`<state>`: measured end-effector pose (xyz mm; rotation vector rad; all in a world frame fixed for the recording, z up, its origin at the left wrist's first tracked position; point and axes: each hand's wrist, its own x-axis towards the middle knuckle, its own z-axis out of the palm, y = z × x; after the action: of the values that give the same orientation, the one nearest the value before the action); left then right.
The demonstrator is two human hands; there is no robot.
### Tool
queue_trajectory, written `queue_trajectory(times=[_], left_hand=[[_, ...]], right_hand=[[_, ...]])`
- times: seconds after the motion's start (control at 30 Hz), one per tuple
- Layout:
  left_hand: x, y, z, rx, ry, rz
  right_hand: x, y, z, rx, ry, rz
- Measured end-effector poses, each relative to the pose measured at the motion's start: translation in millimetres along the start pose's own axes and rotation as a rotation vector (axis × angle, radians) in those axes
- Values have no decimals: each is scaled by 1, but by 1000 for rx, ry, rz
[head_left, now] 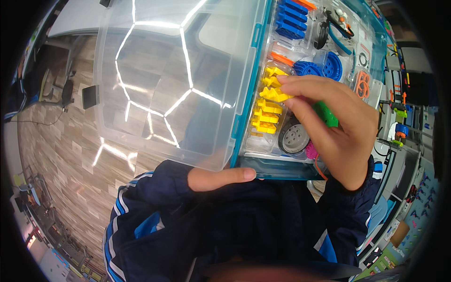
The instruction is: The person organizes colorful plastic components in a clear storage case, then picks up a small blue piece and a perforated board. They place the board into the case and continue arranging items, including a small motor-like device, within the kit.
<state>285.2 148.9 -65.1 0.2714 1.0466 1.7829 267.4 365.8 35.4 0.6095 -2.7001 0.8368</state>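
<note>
A teal plastic storage box (282,171) with a clear tray of building parts is in front of me. Its clear lid (155,61) hangs open to the left. My left hand (220,178) grips the near left corner of the box, thumb on the rim and the other fingers hidden below. Over the tray, my right hand (336,115) is closed, thumb and forefinger pinching a yellow toothed plastic piece (274,95). Several similar yellow pieces (267,117) stand in the same compartment. A grey wheel (294,138) lies beside them, and a green part (326,113) shows partly under my hand.
Farther back in the tray are blue slotted blocks (291,19), blue round wheels (332,66), a black and teal looped part (340,37) and orange rings (362,84). A chair (66,91) stands on the wood-patterned floor at left. Shelves with coloured parts (399,134) are at right.
</note>
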Motion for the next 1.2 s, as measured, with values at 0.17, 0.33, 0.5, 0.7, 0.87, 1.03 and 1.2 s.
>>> queue_trajectory(times=[0.17, 0.33, 0.5, 0.7, 0.87, 1.03, 1.2], left_hand=[[1, -3, -1, -57, -12, -59], [1, -6, -1, -88, -8, -110], [1, -7, 0, -45, -56, 27], [0, -12, -2, -77, -16, -75], [0, -22, 1, -89, -24, 120], [1, -28, 2, -141, -34, 134], [2, -31, 2, -158, -27, 127]], right_hand=[[-4, -1, 4, -37, 44, 32], [-7, -1, 10, -32, 17, 43], [-5, 0, 6, -58, 32, 13], [-5, 3, 8, -18, 15, 2], [-5, 4, 11, 20, 6, 23], [-7, 7, 13, 4, 16, 25], [-5, 5, 5, -30, 14, 21]])
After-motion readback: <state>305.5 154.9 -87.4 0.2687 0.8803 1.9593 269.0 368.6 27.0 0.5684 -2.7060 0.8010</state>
